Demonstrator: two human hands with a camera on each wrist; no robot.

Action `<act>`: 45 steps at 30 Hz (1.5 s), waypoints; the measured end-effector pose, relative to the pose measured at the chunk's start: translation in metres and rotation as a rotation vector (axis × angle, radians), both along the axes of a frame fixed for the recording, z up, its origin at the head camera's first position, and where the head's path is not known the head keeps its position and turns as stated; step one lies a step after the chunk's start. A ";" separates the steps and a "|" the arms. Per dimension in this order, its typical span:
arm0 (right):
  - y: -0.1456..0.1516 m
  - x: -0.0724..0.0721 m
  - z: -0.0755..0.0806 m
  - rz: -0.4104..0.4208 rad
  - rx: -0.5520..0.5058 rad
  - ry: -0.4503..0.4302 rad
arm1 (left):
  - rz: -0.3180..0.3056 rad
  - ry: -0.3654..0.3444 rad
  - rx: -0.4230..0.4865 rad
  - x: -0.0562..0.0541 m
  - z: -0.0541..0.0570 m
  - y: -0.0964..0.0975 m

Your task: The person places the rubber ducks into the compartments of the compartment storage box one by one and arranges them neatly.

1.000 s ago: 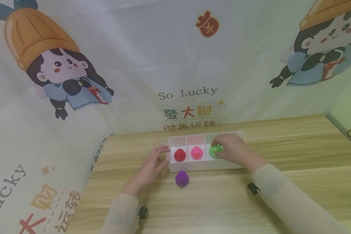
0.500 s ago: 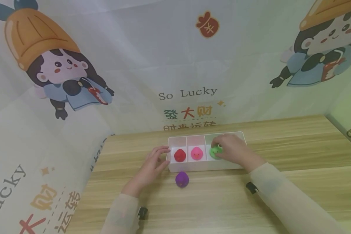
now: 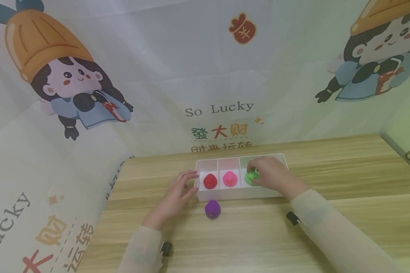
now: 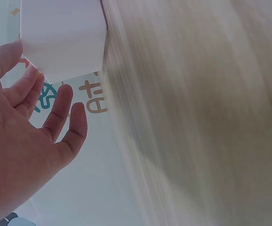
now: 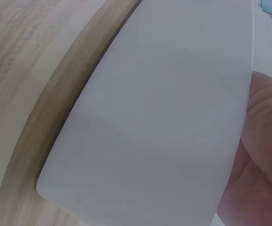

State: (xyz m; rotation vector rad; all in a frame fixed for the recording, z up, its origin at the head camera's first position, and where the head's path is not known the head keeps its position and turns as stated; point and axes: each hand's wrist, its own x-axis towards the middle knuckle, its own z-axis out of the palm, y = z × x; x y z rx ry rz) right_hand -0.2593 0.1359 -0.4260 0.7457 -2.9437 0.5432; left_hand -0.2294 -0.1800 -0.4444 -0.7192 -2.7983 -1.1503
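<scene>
Currently, your right hand [image 3: 272,173] pinches the green toy duck [image 3: 251,178] in the white tray [image 3: 239,194]'s right compartment, and your left hand [image 3: 175,194], fingers apart, touches the tray's left end. The red duck [image 3: 210,181] sits in the left compartment, the pink duck [image 3: 230,178] in the middle, the purple duck [image 3: 213,209] on the counter [image 3: 246,235] just in front.

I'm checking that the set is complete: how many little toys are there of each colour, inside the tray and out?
Red toy: 1
Pink toy: 1
Green toy: 1
Purple toy: 1
Total: 4
</scene>
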 end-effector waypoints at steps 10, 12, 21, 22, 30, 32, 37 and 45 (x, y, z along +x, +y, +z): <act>0.002 0.001 0.001 0.015 -0.082 -0.029 | 0.010 -0.011 -0.015 0.000 0.001 0.001; 0.003 0.003 0.002 0.008 -0.099 -0.018 | 0.008 -0.010 -0.016 0.000 0.001 0.001; 0.004 0.013 0.013 -0.012 -0.136 0.102 | 0.002 -0.002 -0.007 0.000 0.001 0.001; 0.004 0.014 0.015 -0.009 -0.138 0.111 | 0.002 0.000 -0.008 0.000 0.001 0.001; -0.002 0.027 0.027 0.029 -0.193 0.119 | -0.002 0.016 -0.011 0.001 0.003 0.002; -0.005 0.029 0.028 0.031 -0.187 0.135 | -0.002 0.013 -0.008 0.001 0.002 0.001; -0.012 0.036 0.027 0.042 -0.189 0.149 | -0.004 -0.001 -0.006 0.000 0.001 0.001; -0.023 0.049 0.025 0.064 -0.239 0.165 | 0.000 -0.011 -0.012 0.000 0.002 0.001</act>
